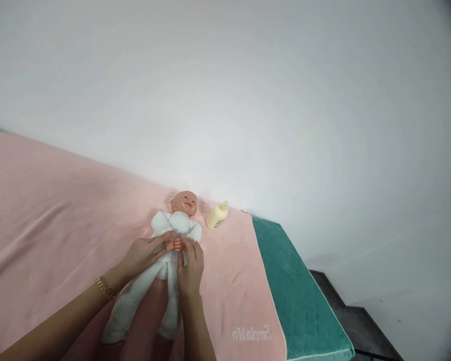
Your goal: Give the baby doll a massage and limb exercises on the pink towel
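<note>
A baby doll in a white outfit lies on its back on a pink blanket, its head toward the wall. My left hand, with a gold bracelet at the wrist, is closed around one of the doll's small hands. On the other side, my right hand has its fingers bent around the doll's other hand. The doll's two hands are close together over its belly. A pale yellow pump bottle stands right of the doll's head.
A white wall rises behind the blanket. Beyond the blanket's right edge shows a green quilted cover, ending at the bed's edge. Dark furniture or steps lie lower at the right.
</note>
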